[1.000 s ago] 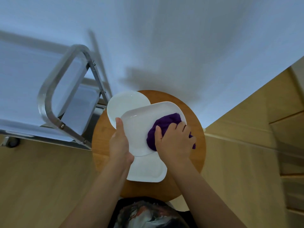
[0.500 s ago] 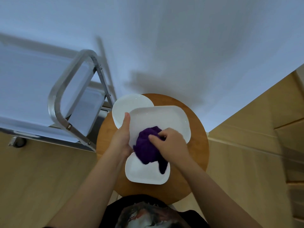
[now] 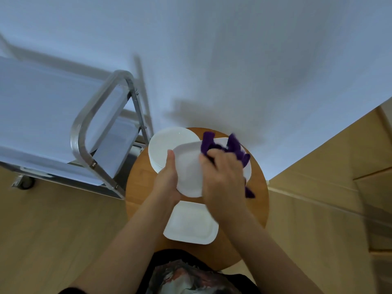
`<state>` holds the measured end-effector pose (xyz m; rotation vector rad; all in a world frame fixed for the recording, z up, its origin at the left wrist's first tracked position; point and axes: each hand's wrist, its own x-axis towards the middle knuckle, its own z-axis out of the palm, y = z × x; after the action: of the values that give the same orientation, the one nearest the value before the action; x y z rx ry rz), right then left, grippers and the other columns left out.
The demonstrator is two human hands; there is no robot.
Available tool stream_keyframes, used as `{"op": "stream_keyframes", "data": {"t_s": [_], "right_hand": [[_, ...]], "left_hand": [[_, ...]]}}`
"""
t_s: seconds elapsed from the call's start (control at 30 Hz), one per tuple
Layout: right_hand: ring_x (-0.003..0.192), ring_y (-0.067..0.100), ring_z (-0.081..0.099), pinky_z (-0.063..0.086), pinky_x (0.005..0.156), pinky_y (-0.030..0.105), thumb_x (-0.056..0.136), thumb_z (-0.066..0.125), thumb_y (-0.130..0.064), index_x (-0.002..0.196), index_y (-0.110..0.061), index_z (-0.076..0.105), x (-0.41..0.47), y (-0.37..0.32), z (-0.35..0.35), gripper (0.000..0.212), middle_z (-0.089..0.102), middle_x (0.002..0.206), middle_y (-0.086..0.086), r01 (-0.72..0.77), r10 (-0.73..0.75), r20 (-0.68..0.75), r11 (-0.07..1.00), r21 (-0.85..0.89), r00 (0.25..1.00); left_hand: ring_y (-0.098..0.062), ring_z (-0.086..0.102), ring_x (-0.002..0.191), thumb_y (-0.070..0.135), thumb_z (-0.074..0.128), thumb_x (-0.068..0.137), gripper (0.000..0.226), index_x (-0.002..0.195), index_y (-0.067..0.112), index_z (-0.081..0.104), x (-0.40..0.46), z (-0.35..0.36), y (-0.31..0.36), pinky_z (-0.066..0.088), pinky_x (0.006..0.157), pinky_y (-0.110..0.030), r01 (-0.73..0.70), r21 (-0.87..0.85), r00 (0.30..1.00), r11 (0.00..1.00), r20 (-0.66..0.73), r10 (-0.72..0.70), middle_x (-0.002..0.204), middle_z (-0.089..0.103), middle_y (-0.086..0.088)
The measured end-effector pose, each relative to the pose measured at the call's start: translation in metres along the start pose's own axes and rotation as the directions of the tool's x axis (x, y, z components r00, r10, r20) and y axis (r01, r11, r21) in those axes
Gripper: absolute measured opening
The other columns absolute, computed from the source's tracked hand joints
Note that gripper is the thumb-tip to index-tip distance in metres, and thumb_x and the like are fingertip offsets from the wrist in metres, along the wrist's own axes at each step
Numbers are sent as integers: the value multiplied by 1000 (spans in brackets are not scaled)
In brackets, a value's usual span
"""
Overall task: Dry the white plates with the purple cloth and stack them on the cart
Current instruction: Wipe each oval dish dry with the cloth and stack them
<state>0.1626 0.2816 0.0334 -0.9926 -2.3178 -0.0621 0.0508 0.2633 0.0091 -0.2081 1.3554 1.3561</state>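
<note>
My left hand [image 3: 166,180] grips the left edge of a white squarish plate [image 3: 187,166], held tilted above the round wooden stool [image 3: 140,187]. My right hand [image 3: 224,177] holds the purple cloth [image 3: 231,148] and presses it on the plate's right half; cloth ends stick out past my fingers. A round white plate [image 3: 167,147] lies on the stool's far left. A second squarish white plate [image 3: 191,225] lies on the stool's near side, partly under my right wrist. The metal cart [image 3: 42,115] stands to the left.
The cart's curved steel handle [image 3: 84,132] rises close to the stool's left edge, with a lower shelf [image 3: 118,149] below it. A white wall stands behind the stool. Wooden floor surrounds it, and wooden cabinetry [image 3: 364,187] is on the right.
My right hand has swept the cloth from the plate's lower left up to its far right side. The held plate has tilted, and its near edge has lifted off the lower plate.
</note>
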Motion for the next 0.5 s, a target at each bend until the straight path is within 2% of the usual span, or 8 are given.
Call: {"op": "stream_keyframes", "data": {"t_s": [0.1, 0.2, 0.23, 0.3, 0.37, 0.4, 0.47, 0.5], "right_hand": [[84, 18, 61, 54, 70, 27, 80, 66, -12, 111, -10, 66, -25, -17, 8, 31, 66, 96, 3, -28, -47, 318, 973, 227, 947], [109, 5, 54, 46, 93, 19, 92, 56, -17, 132, -23, 52, -23, -10, -3, 41, 60, 121, -8, -348, -40, 603, 786, 511, 797], [107, 1, 56, 47, 90, 16, 92, 57, -15, 128, -27, 54, -19, -4, -12, 38, 61, 118, -11, -456, -19, 631, 675, 580, 776], [90, 5, 65, 51, 72, 12, 90, 59, -11, 111, -28, 62, -7, 5, -32, 27, 66, 101, -13, -525, 171, 509, 462, 715, 844], [91, 9, 63, 50, 73, 11, 88, 60, -26, 109, -23, 64, -1, 17, -38, 21, 63, 101, -14, -356, 279, 221, 719, 597, 934], [106, 12, 58, 50, 85, 18, 86, 56, -39, 117, -22, 61, 0, 20, -34, 36, 60, 113, -9, -284, 211, 209, 853, 439, 955], [135, 28, 32, 30, 108, 43, 83, 41, -60, 138, -29, 43, -6, 21, -13, 63, 41, 144, 3, -129, 41, 409, 974, 189, 911], [139, 33, 23, 23, 110, 52, 83, 35, -64, 141, -33, 36, -10, 20, -3, 66, 33, 150, 4, -69, 1, 483, 990, 124, 876]], "left_hand": [[-32, 62, 94, 67, 42, 85, 60, 111, 14, 54, 0, 1, 3, 54, 70, -44, 63, -26, 998, 998, -12, -63, 104, 65, -14], [-32, 62, 88, 64, 39, 88, 55, 99, 13, 55, 0, -3, 7, 54, 70, -45, 67, -39, 998, 997, 2, -67, 96, 65, -14], [-33, 61, 87, 63, 37, 90, 55, 98, 12, 55, -1, -5, 8, 53, 69, -45, 79, -48, 996, 996, 32, -78, 94, 65, -15], [-34, 60, 92, 62, 35, 91, 56, 106, 12, 55, -1, -9, 9, 53, 75, -47, 77, -50, 996, 996, 53, -74, 99, 64, -16], [-35, 57, 99, 64, 36, 89, 54, 115, 18, 52, -3, -10, 8, 51, 84, -53, 61, -7, 998, 998, 32, -61, 108, 62, -15], [-35, 57, 100, 65, 37, 88, 55, 115, 19, 52, -4, -10, 7, 51, 84, -54, 56, 8, 998, 998, 29, -57, 109, 62, -15], [-35, 58, 99, 65, 41, 87, 56, 116, 19, 54, -9, -6, 5, 54, 76, -51, 57, 14, 997, 998, 59, -57, 109, 63, -14], [-34, 59, 98, 64, 42, 87, 53, 115, 20, 54, -12, -3, 3, 55, 72, -48, 58, 24, 996, 998, 60, -59, 108, 64, -12]]}}
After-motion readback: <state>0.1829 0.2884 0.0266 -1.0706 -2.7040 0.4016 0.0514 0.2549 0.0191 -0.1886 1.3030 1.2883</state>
